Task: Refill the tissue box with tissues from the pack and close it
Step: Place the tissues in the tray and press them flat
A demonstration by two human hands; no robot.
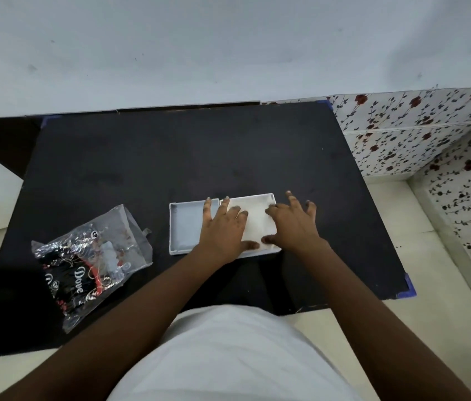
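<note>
two hands: left hand and right hand open, flat on tissues
tissues: soft, light; press edges into tissue box
pack: empty-looking, on counter

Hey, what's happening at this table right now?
A person is pressing both hands, left hand and right hand, flat on a stack of white tissues sitting in the right part of a shallow white rectangular box. The box's left part is bare. A crumpled clear plastic pack with black print lies apart on the black tabletop, to the left.
</note>
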